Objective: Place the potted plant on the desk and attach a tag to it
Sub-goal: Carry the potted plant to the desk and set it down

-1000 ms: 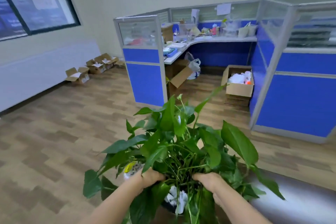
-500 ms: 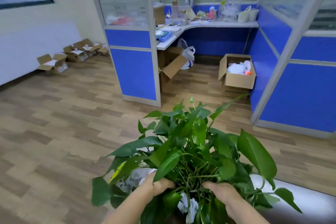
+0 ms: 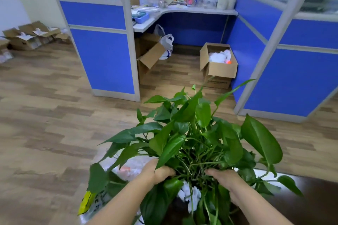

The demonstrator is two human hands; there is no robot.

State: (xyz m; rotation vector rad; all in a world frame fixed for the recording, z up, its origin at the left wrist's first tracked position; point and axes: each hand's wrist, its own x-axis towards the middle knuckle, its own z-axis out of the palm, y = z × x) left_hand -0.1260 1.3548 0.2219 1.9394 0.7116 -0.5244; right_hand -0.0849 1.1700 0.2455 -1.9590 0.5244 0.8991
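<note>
1. The fingers (image 3: 165, 171) of the left hand (image 3: 157, 171) curl inward and push into the stems at the base of the potted plant (image 3: 193, 144); their tips are hidden under a leaf, so how tightly they close cannot be told.
2. The fingers (image 3: 213, 171) of the right hand (image 3: 225, 179) lie close together and reach in among the stems from the right side; their tips are also lost in the greenery.
3. The plant sits between the two hands, near the bottom middle of the scene, its leaves fanning up and out above the fingers and to both sides.
4. White crumpled material (image 3: 190, 193) shows low in the plant, just nearer than the fingers; the pot itself is hidden by leaves.
5. Both bare forearms come in from the near edge.
6. To the near left, under the outer leaves, lies a clear plastic bag (image 3: 91, 204) with a yellow patch.
7. A dark glossy surface (image 3: 314, 201) fills the near right corner.
8. Beyond is a wood floor (image 3: 45, 124).
9. Farther off stands a blue cubicle partition (image 3: 104, 56) around a cluttered tabletop (image 3: 182, 11).
10. An open cardboard box (image 3: 218, 64) sits on the floor beneath it, and more boxes (image 3: 27, 36) lie at far left.
</note>
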